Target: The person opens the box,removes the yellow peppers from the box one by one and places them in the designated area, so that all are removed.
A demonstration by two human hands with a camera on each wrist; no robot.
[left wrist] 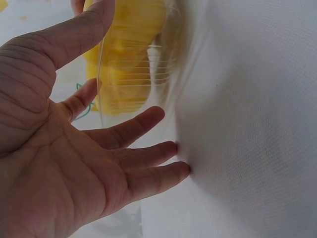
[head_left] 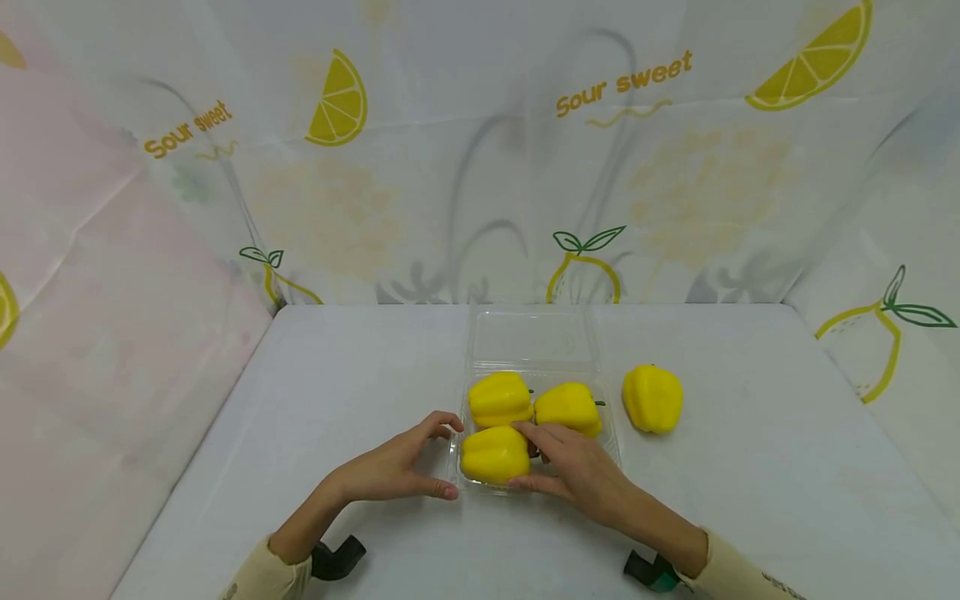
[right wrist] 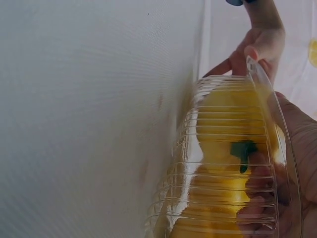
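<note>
A clear plastic clamshell box (head_left: 613, 446) holds three yellow bell peppers. My right hand (head_left: 581, 475) reaches in over its front right and grips the front-left bell pepper (head_left: 491, 456) by its stem end, fingertips on top and thumb at the near side. In the right wrist view, the green stem (right wrist: 243, 148) shows through the ribbed wall beside my fingers. The back-left bell pepper (head_left: 498, 398) and the right bell pepper (head_left: 567, 407) lie close to that hand. My left hand (head_left: 397, 467) is at the box's left wall, fingers spread around its edge, palm bare in the left wrist view.
A fourth bell pepper (head_left: 652, 398) lies on the white table (head_left: 750, 467), right of the box. The box's lid (head_left: 532, 337) is folded back toward the rear wall. Printed cloth (head_left: 450, 167) with lemon drawings hangs along the back and sides.
</note>
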